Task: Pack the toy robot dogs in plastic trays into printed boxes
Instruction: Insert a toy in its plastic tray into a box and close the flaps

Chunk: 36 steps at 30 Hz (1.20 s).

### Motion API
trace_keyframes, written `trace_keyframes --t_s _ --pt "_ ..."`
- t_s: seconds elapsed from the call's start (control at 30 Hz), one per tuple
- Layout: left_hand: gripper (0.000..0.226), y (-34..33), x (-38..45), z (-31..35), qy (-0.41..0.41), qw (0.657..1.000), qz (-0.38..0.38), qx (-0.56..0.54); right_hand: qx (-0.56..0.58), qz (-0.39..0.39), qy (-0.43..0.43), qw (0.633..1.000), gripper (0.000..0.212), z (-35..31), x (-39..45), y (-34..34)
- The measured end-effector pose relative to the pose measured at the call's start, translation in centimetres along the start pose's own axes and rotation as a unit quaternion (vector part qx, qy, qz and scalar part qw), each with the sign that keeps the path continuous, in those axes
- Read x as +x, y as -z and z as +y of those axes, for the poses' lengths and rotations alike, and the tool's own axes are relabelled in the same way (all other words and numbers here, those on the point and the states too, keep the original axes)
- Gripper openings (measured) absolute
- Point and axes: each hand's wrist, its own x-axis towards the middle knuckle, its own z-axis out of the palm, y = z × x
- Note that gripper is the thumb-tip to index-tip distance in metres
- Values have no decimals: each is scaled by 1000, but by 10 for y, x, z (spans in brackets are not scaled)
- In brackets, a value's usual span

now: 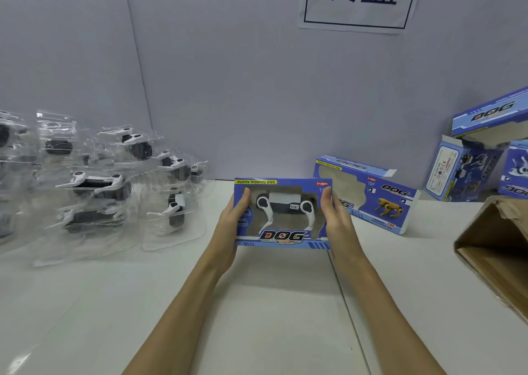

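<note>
The smooth white table (pixel 271 317) lies bare in front of the person, hemmed by a jumbled heap of glossy clear plastic trays (pixel 94 191) holding black-and-white toy dogs on the left and a tilted brown cardboard carton (pixel 497 249) at the right edge. Empty blue printed boxes (pixel 371 194) lie near the grey back wall (pixel 228 74). At centre, a blue windowed box (pixel 281 213) showing a toy robot dog (pixel 284 203) is gripped at its ends: left hand (pixel 231 226) and right hand (pixel 337 220), thumbs on its front.
</note>
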Motion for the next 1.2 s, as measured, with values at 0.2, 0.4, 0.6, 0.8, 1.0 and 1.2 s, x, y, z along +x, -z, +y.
trace_keyframes --t_s 0.2,0.4,0.6,0.8,1.0,1.2 --pt "37 3 1 1 4 997 72 -15 -6 -25 -60 998 70 8 5 -2" --pt "48 9 3 0 39 998 35 16 64 46 -92 993 47 12 6 -4" --pt "37 19 12 -4 -43 991 103 -67 -20 -53 -134 989 76 -11 -1 18" --pt "81 17 17 -11 -43 989 135 -38 -53 -114 -166 978 66 -27 -9 32" --pt "77 25 21 -24 14 981 182 -62 236 244 29 940 46 -46 4 38" --pt "74 28 24 -36 22 986 165 -20 235 393 100 883 81 -57 15 69"
